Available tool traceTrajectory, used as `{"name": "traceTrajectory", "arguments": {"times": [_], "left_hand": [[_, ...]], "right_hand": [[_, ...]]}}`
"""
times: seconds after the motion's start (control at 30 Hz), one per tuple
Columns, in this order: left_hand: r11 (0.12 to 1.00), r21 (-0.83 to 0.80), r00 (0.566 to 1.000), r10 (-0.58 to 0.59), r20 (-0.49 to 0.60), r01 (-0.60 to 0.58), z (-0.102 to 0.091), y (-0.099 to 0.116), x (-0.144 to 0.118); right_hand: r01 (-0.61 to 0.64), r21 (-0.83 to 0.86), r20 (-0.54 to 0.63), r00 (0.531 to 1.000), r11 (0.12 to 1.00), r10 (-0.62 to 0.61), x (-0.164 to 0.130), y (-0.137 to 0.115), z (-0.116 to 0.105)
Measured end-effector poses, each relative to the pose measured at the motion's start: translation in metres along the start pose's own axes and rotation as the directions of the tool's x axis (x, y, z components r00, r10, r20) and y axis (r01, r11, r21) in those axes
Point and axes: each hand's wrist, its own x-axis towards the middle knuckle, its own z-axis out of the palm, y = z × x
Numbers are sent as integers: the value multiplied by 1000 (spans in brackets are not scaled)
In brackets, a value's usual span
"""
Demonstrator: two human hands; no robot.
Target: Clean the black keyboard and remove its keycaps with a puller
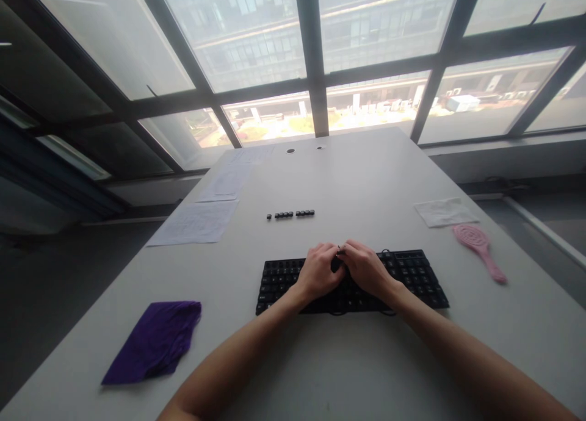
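A black keyboard (414, 277) lies flat on the table, and both my hands rest over its middle. My left hand (319, 267) is closed, its fingers curled over the upper key rows. Against it, my right hand (365, 266) pinches a small black piece, apparently a keycap (341, 252), at the keyboard's top edge. Whether the left fingers also grip something is hidden. Beyond the keyboard, loose black keycaps stand in a line: one alone (268, 216), a middle group (284, 215) and a right group (305, 213).
A folded purple cloth (153, 341) lies at the near left. Printed paper sheets (195, 223) run along the left edge. To the right are a white tissue (444, 212) and a pink hairbrush (478, 247). Windows rise behind the white table (366, 183).
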Motion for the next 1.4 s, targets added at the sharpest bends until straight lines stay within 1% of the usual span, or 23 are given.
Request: {"name": "traceTrajectory", "arguments": {"times": [0.07,0.17,0.3,0.57,0.77,0.97,1.1,1.3,1.4], "left_hand": [[999,-24,1000,24,17,-23,0,-1,0],[998,-63,1000,20,19,-19,3,-7,1],[996,-85,1000,14,4,-13,7,-11,3],[998,-40,999,42,-29,-43,7,-7,2],[999,-6,998,49,-37,-49,8,-7,1],[994,-95,995,47,-92,-56,9,-7,1],[992,-113,994,46,-98,-57,8,-8,0],[987,-154,988,31,-154,-55,5,-5,-2],[980,-190,984,26,-178,-60,4,-4,-3]], "right_hand": [[-38,74,-29,999,997,40,-1,2,0],[-98,180,-81,990,979,114,-2,5,-1],[-121,235,-99,984,964,147,-2,6,-2],[-134,257,-104,981,957,165,-3,7,-2],[-132,237,-109,981,962,161,-3,9,-2],[-183,317,-166,955,931,245,-2,12,-2],[-163,301,-183,957,940,224,-2,10,-2],[-122,255,-219,959,959,180,-3,7,-1],[-131,241,-215,959,962,184,-3,7,1]]}}
